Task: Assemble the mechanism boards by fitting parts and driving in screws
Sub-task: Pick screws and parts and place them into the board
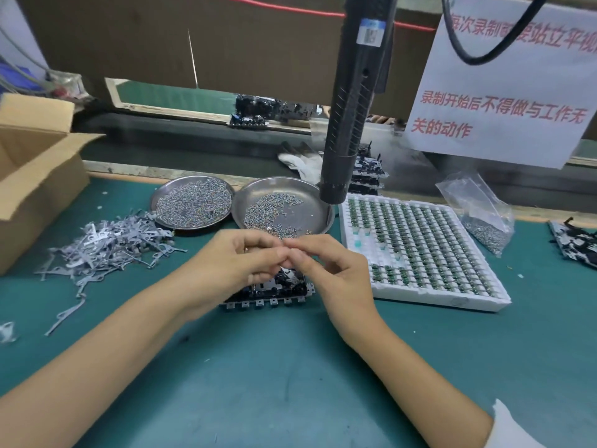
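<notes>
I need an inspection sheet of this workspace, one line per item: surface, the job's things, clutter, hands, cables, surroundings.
Surface: green mat with small specks on it.
Job's things: mechanism board under the hands; two steel dishes of screws; white tray of small parts; pile of grey metal strips; electric screwdriver hanging above the right dish.
Clutter: bag of screws; open cardboard box; white glove.
Hands: left hand and right hand meet fingertip to fingertip above the board; what they pinch is too small to tell.
Cables: black cable across the paper notice.
Surroundings: more boards stacked behind the tray and one at the right edge.
</notes>
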